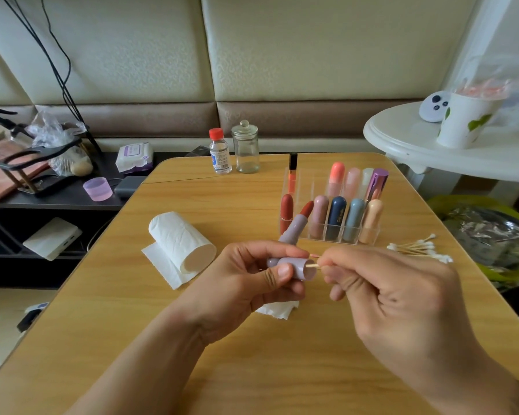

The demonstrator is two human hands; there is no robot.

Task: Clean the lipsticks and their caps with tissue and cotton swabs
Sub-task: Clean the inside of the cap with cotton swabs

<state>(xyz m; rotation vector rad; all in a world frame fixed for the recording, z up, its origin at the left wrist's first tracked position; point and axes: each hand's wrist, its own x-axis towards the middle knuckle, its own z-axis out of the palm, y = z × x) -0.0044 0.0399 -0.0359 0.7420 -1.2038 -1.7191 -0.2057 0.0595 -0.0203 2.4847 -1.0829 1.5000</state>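
My left hand [252, 280] grips a lilac lipstick cap [300, 266] with its open end turned right. The same hand also holds the open lilac lipstick [294, 230], whose red tip points up and away. My right hand [381, 295] pinches a wooden cotton swab [313, 265], and the swab's end is inside the cap's mouth. A crumpled tissue [277, 311] lies on the table under my left hand. A tissue roll [182, 242] rests on its side to the left. Loose cotton swabs [420, 248] lie in a heap at the right.
A clear organiser [333, 232] with several capped lipsticks stands behind my hands. A small red-capped bottle [220, 152] and a glass jar [246, 148] stand at the wooden table's [252, 369] far edge. A white round table with a paper cup [465, 121] is at the right.
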